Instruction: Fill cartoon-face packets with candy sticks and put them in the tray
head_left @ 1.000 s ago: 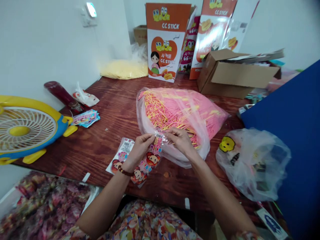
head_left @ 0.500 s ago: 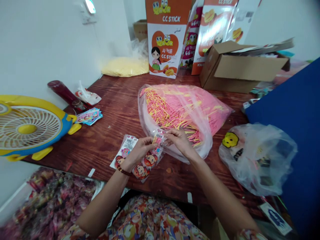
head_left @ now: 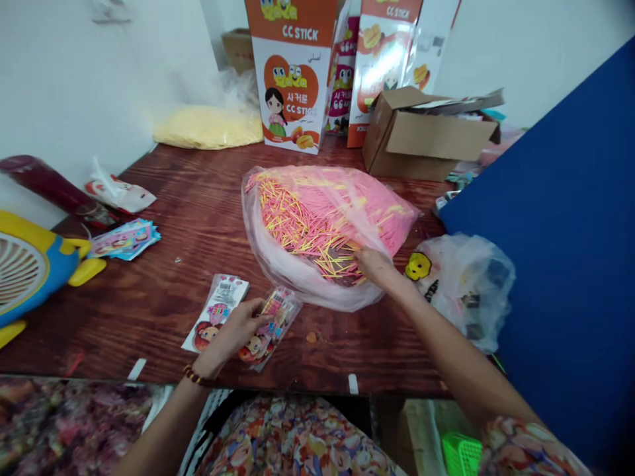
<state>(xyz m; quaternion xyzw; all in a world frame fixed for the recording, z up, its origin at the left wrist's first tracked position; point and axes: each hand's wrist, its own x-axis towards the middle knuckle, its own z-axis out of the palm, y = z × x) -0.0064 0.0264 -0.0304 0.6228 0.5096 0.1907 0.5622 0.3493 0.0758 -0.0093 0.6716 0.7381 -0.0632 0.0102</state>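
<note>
My left hand (head_left: 241, 327) is closed at the left edge of a clear printed packet (head_left: 280, 316) with a cartoon figure and a barcode, which lies on the table. Under and beside that hand lies a stack of white-backed printed packets (head_left: 218, 301). Inside the mouth of a large clear plastic bag (head_left: 317, 284), my right hand (head_left: 374, 264) has its fingers together among thin pink and yellow sticks (head_left: 297, 221). Its fingertips are partly hidden by the sticks.
Behind the bag stand a CC STICK carton (head_left: 292, 86) and an open cardboard box (head_left: 431, 139). A plastic bag (head_left: 471, 284) sits at right by a blue panel (head_left: 560, 218). At left are a yellow-blue fan (head_left: 44, 271), blue packets (head_left: 126, 239) and a dark red bottle (head_left: 49, 185).
My right hand has left the packet and moved right into the sticks. My left hand has lowered with the packet toward the table. The view has shifted right.
</note>
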